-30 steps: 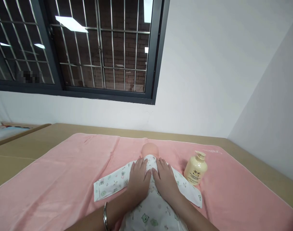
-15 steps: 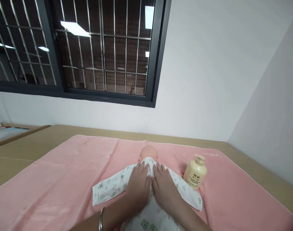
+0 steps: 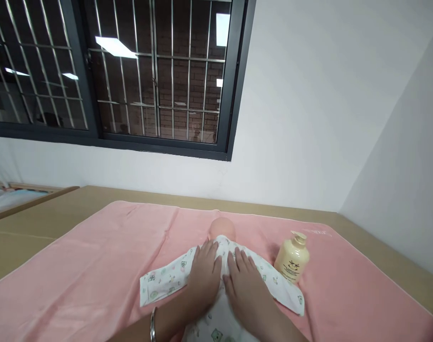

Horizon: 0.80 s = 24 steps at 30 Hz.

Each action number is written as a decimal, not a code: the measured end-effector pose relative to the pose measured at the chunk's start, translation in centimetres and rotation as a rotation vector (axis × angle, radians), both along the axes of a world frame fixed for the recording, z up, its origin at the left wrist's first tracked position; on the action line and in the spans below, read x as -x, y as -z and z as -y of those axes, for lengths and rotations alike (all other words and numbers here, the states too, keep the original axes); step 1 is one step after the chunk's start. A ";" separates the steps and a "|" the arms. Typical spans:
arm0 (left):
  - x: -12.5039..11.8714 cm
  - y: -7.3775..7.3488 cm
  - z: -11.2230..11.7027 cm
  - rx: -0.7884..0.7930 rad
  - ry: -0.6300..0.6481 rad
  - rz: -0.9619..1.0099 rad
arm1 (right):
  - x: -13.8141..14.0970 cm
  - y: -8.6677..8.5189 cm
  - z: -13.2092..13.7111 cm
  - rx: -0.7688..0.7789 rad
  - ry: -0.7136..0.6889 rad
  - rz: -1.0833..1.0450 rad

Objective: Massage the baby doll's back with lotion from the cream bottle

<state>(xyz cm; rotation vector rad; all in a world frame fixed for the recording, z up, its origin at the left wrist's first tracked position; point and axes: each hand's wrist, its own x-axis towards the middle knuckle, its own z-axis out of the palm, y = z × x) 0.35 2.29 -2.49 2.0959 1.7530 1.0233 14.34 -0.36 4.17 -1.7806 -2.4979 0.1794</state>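
Observation:
A baby doll [image 3: 221,229] lies on its back on a pink towel [image 3: 95,266], dressed in a white printed garment [image 3: 163,282] with its sleeves spread to both sides. My left hand [image 3: 204,275] rests flat on the doll's chest, fingers stretched out, a metal bangle on the wrist. My right hand [image 3: 247,285] lies flat beside it on the chest, fingers apart. Both hands press on the garment and hold nothing. Only the top of the doll's head shows beyond my fingertips.
A cream pump bottle [image 3: 292,259] stands upright on the towel just right of the doll's sleeve. The towel covers a tan bed surface [image 3: 31,223] against a white wall. A barred dark window [image 3: 131,71] is above. Another bed edge [image 3: 10,197] shows far left.
My hands have slid slightly down the doll's chest, and my right hand sits a little lower than before. The view has shifted slightly; the bottle and doll stay in place.

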 end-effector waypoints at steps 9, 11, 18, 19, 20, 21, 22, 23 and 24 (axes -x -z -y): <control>0.3 1.3 -0.9 -0.080 -0.031 0.110 | -0.8 0.6 0.4 -0.001 -0.075 -0.100; 0.2 1.4 -0.9 -0.107 -0.031 0.118 | -1.0 0.9 -0.1 -0.013 -0.078 -0.123; 0.3 1.2 -0.9 -0.054 -0.023 0.144 | -1.0 1.3 -0.8 -0.089 -0.049 -0.178; 0.3 1.3 -0.8 -0.056 -0.019 0.157 | -0.9 1.3 -0.7 -0.134 -0.053 -0.186; 0.3 1.4 -0.8 -0.064 -0.018 0.176 | -0.9 1.4 -0.6 -0.195 -0.061 -0.196; 0.3 1.6 -0.7 -0.082 -0.022 0.203 | -0.8 1.5 -0.5 -0.269 -0.071 -0.210; 0.2 1.8 -0.6 -0.108 -0.030 0.237 | -0.7 1.7 -0.3 -0.345 -0.081 -0.224; 0.2 2.0 -0.5 -0.145 -0.041 0.278 | -0.7 1.9 -0.2 -0.406 -0.090 -0.234; 0.1 2.2 -0.4 -0.185 -0.052 0.319 | -0.6 2.0 -0.1 -0.438 -0.098 -0.239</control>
